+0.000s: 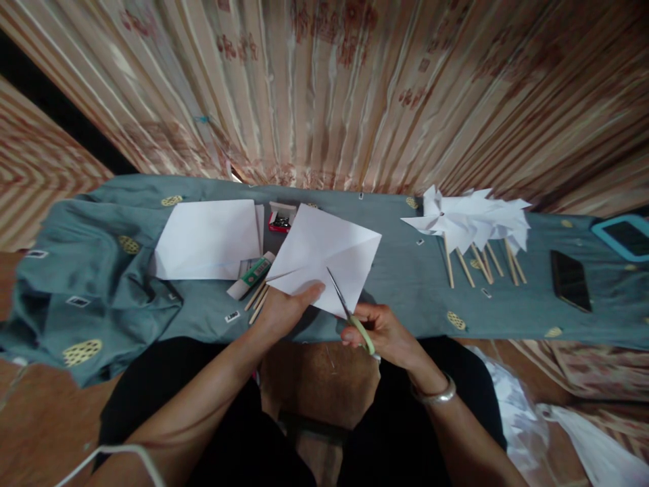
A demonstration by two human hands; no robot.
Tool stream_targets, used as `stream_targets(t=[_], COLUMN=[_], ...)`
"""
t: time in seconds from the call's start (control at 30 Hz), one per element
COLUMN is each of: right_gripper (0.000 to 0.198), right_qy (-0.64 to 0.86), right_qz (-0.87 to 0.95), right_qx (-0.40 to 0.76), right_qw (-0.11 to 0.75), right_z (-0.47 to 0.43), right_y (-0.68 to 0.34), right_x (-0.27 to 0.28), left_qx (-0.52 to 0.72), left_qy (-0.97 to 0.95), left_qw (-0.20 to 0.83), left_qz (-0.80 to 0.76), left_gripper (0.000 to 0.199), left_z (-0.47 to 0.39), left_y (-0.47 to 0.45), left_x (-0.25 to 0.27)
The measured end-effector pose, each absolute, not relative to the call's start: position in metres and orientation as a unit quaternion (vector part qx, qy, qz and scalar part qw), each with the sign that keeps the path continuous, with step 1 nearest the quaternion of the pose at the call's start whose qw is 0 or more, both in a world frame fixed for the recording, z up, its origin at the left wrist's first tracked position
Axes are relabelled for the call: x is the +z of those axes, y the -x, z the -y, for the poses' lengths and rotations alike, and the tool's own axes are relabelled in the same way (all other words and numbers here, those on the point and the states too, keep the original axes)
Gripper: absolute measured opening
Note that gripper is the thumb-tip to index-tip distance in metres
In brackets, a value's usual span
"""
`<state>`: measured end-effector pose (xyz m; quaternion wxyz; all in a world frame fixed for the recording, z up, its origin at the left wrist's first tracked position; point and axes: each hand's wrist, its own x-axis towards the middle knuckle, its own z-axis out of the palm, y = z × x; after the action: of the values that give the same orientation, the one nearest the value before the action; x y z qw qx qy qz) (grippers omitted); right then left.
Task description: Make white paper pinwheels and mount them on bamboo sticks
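Pointing from the near corner of the sheet [324,237] inward to its middle, the scissors [349,313] are held in the right hand [382,335], whose fingers are curled about the green handles. The sheet is pinched by the left hand [286,308] at its near left edge, thumb on top, and is kept raised just ahead of both hands. One blade is seen on top, its long axis slanting forward and leftward, its tip near the left thumb; whether the other blade is under the paper cannot quite be made out. The near corner is closer to the right hand, while the left corner, where a slit is shown, is closer to the left.

Beside the left hand, wooden sticks [258,304] and a green-and-white box [252,276] are laid on the cloth-covered desk [395,284], with a paper stack [207,237] further left. Ahead of it, an open pin box [282,220] is placed. Well to the right of the right hand, paper pinwheels [471,216] are gathered, then a phone [570,281].
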<state>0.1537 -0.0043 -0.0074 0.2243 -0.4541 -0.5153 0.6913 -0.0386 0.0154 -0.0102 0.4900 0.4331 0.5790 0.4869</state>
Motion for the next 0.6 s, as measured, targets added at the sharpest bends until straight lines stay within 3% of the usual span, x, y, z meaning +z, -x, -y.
stream_targets(t=[0.27, 0.33, 0.5, 0.6], right_gripper=[0.05, 0.051, 0.044, 0.048], right_qy=[0.443, 0.463, 0.548, 0.551], right_qz=[0.555, 0.546, 0.469, 0.448], right_qx=[0.69, 0.672, 0.544, 0.528], right_qw=[0.141, 0.193, 0.428, 0.466], right_z=[0.002, 0.0, -0.012, -0.021], right_y=[-0.211, -0.226, -0.232, -0.224], right_x=[0.0, 0.003, 0.002, -0.001], left_qx=[0.557, 0.547, 0.46, 0.44], left_qy=[-0.372, -0.37, -0.408, -0.401], left_qw=[0.486, 0.502, 0.544, 0.579], left_qz=[-0.561, -0.558, -0.571, -0.556], left_gripper=[0.053, 0.053, 0.044, 0.04], left_z=[-0.034, -0.033, -0.021, -0.013], left_y=[0.056, 0.057, 0.051, 0.043], left_x=[-0.015, -0.015, -0.015, -0.015])
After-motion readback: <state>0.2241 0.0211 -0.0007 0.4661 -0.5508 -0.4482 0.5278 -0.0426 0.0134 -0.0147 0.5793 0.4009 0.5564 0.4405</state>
